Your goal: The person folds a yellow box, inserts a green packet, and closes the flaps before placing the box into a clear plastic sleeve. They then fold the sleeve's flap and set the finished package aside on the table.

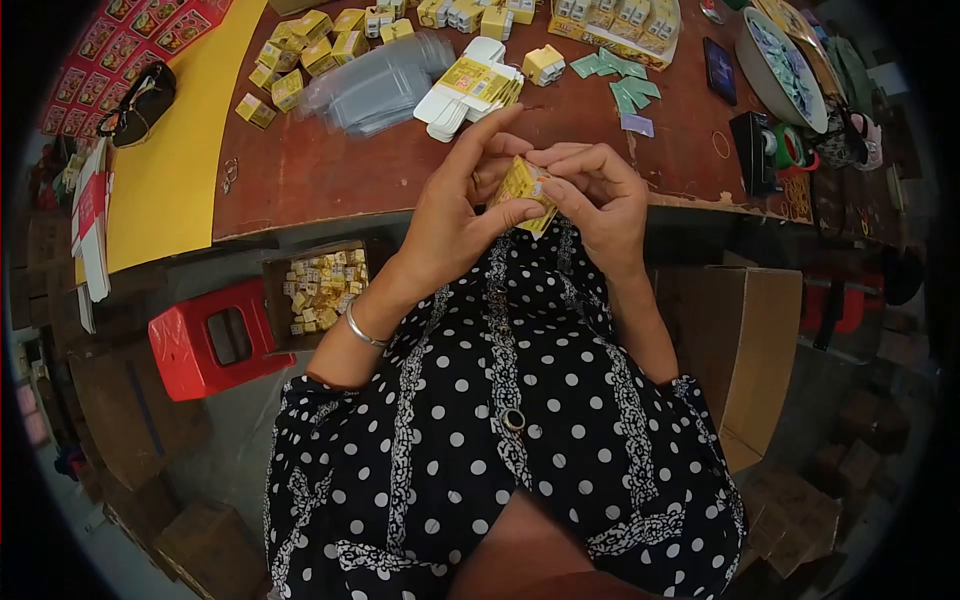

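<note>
Between both hands, just in front of the table's near edge, is a small yellow printed carton (521,187). My left hand (462,185) grips it from the left, the thumb lying along its lower side. From the other side my right hand (603,195) pinches it with thumb and fingers. Its far side is hidden by the fingers. Beyond the hands lies a stack of flat yellow-and-white cartons (470,90). A folded yellow-and-white box (544,65) stands beside that stack, and clear plastic sleeves (385,88) lie to its left.
Several yellow boxes (305,45) sit at the back left. Green sachets (625,85), a phone (719,71) and a basin (750,65) of sachets are to the right. Below the table are a box of small cubes (326,288), a red stool (185,340) and a cardboard carton (765,340).
</note>
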Tool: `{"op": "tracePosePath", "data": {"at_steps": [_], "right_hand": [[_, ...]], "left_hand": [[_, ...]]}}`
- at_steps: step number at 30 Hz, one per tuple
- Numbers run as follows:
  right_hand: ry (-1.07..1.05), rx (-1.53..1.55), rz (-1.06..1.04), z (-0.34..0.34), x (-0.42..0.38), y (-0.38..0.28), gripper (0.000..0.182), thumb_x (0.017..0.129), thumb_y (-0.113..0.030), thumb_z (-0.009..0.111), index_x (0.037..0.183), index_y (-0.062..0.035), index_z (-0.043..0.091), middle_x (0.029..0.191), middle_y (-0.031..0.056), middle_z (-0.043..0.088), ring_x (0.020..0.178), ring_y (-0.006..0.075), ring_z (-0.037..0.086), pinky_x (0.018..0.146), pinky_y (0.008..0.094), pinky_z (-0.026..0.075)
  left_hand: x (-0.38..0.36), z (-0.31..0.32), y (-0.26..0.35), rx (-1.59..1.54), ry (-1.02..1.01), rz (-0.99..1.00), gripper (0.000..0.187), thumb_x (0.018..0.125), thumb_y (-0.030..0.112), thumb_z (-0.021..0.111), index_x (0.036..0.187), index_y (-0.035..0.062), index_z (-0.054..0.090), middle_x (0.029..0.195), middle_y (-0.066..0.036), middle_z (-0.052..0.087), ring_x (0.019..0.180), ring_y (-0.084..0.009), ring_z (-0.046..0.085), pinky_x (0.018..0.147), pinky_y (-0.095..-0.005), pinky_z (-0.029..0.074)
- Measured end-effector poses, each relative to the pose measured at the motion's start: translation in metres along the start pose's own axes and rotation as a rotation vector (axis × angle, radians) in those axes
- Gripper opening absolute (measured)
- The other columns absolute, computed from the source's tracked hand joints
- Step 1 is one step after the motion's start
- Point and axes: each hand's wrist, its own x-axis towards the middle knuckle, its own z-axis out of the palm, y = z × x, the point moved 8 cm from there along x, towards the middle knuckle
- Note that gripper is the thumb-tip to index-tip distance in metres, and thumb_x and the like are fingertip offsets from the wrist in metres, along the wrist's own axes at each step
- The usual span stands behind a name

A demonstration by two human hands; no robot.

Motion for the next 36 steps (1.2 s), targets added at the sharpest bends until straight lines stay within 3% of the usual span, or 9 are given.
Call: {"op": "tracePosePath", "data": {"at_steps": [6,10,11,15,19,21,28,30,36], "right_hand": [[-0.021,0.035,-0.008,-0.008,0.0,0.004,0.006,0.093,0.003,0.07,0.098,0.0042,0.066,0.112,0.0156,0.072,0.103,0.0165,0.069,0.088,0.0292,0.058],[-0.021,0.007,-0.095,-0.008,0.001,0.0,0.004,0.093,0.003,0.071,0.096,0.0035,0.068,0.107,0.0135,0.073,0.101,0.0151,0.069,0.084,0.0285,0.057],[-0.046,-0.112,-0.212,-0.009,0.001,-0.007,0.005,0.092,0.003,0.071,0.096,0.0031,0.069,0.108,0.0129,0.073,0.1,0.0146,0.068,0.083,0.0282,0.057],[-0.061,-0.356,-0.429,-0.004,-0.003,-0.023,0.008,0.09,0.003,0.072,0.097,0.0025,0.068,0.11,0.0125,0.072,0.097,0.013,0.068,0.081,0.0271,0.056],[0.019,-0.16,-0.151,-0.007,-0.004,-0.008,0.007,0.09,0.004,0.07,0.097,0.0023,0.067,0.113,0.0118,0.07,0.096,0.0124,0.069,0.081,0.0263,0.057],[0.009,-0.089,-0.014,-0.007,-0.002,-0.004,0.007,0.095,0.005,0.064,0.1,0.0041,0.059,0.113,0.0164,0.068,0.099,0.0151,0.067,0.087,0.0285,0.055],[-0.01,-0.085,0.015,-0.012,-0.001,0.002,0.004,0.093,0.003,0.068,0.095,0.0028,0.065,0.113,0.0109,0.069,0.094,0.0105,0.068,0.083,0.025,0.056],[-0.124,-0.157,-0.181,-0.008,-0.001,-0.008,0.007,0.092,0.003,0.068,0.099,0.0025,0.067,0.114,0.012,0.069,0.097,0.0107,0.067,0.082,0.0253,0.055],[-0.04,-0.022,-0.092,-0.006,-0.007,-0.002,0.009,0.09,0.004,0.069,0.098,0.0015,0.069,0.118,0.015,0.068,0.103,0.0158,0.067,0.085,0.0293,0.055]], "left_hand": [[-0.001,0.005,0.0,0.091,0.0,0.017,0.079,0.087,-0.007,0.075,0.155,0.0065,0.037,0.136,-0.009,0.051,0.119,-0.0152,0.059,0.102,-0.0304,0.053],[0.0,0.004,-0.003,-0.031,-0.008,0.038,0.053,0.091,-0.005,0.072,0.14,0.0037,0.055,0.137,-0.01,0.048,0.121,-0.0158,0.059,0.1,-0.0295,0.054],[-0.001,0.005,0.0,-0.016,-0.03,0.075,0.043,0.092,-0.004,0.07,0.133,0.0025,0.062,0.137,-0.01,0.048,0.122,-0.016,0.059,0.1,-0.0293,0.054],[-0.001,0.003,-0.003,-0.005,-0.024,0.046,0.03,0.094,-0.003,0.069,0.124,0.0009,0.067,0.136,-0.009,0.047,0.121,-0.0158,0.059,0.099,-0.0286,0.055],[0.001,0.005,-0.002,0.027,-0.011,0.065,0.03,0.094,-0.003,0.069,0.124,0.0006,0.067,0.136,-0.01,0.047,0.117,-0.016,0.061,0.098,-0.029,0.056],[0.001,0.007,-0.001,0.018,-0.008,0.048,0.03,0.094,-0.003,0.069,0.124,0.0006,0.067,0.136,-0.01,0.047,0.117,-0.0161,0.061,0.098,-0.0292,0.056],[-0.001,0.004,-0.007,0.072,0.011,0.048,0.029,0.094,-0.001,0.07,0.123,0.0024,0.068,0.135,-0.009,0.049,0.115,-0.0141,0.059,0.092,-0.0269,0.054],[-0.001,0.003,-0.006,0.12,0.019,0.048,0.029,0.094,0.0,0.07,0.123,0.0036,0.069,0.134,-0.008,0.051,0.113,-0.013,0.059,0.089,-0.0254,0.053],[0.0,0.003,-0.003,0.098,0.033,0.069,0.026,0.094,0.002,0.071,0.119,0.005,0.071,0.131,-0.008,0.053,0.112,-0.0133,0.059,0.088,-0.026,0.051]]}}
